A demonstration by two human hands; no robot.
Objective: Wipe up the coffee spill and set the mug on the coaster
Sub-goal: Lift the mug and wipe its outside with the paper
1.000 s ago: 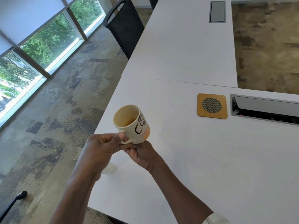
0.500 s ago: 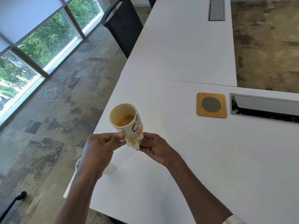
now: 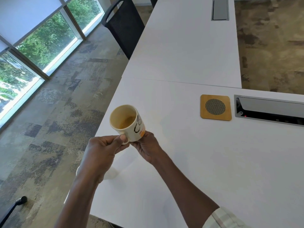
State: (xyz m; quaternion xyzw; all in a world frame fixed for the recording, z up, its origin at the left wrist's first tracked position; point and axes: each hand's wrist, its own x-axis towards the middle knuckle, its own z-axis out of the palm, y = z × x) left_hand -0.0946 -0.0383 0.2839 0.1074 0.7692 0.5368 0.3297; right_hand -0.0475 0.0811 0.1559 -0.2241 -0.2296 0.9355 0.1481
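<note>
Head view: cream mug (image 3: 130, 124) with black lettering and an orange patch, held in the air above the near-left part of the white table (image 3: 213, 153), tilted with its mouth toward the camera and to the left. Inside, a shallow pool of brown coffee (image 3: 127, 123) gathered against the lower wall, the rest of the inner wall bare and faintly stained. Left hand (image 3: 102, 152) curled at the mug's handle, thumb (image 3: 122, 138) pressed on top of the handle, the remaining fingers folded below and mostly hidden. Right hand (image 3: 146, 148) under and beside the mug's base, fingertips (image 3: 144, 134) touching the lower right edge by the orange patch, fingers bent round the bottom. Mug off the table surface entirely, carried only by the two hands. Square wooden coaster (image 3: 216, 107) with a round mesh centre lying flat on the table, well apart from the mug, to the right and farther away. Just beside the coaster on the right, an open grey cable tray (image 3: 269, 111) sunk into the table. Farther off, a second closed hatch (image 3: 220, 9) and a black chair (image 3: 125, 28) at the table's left edge.
</note>
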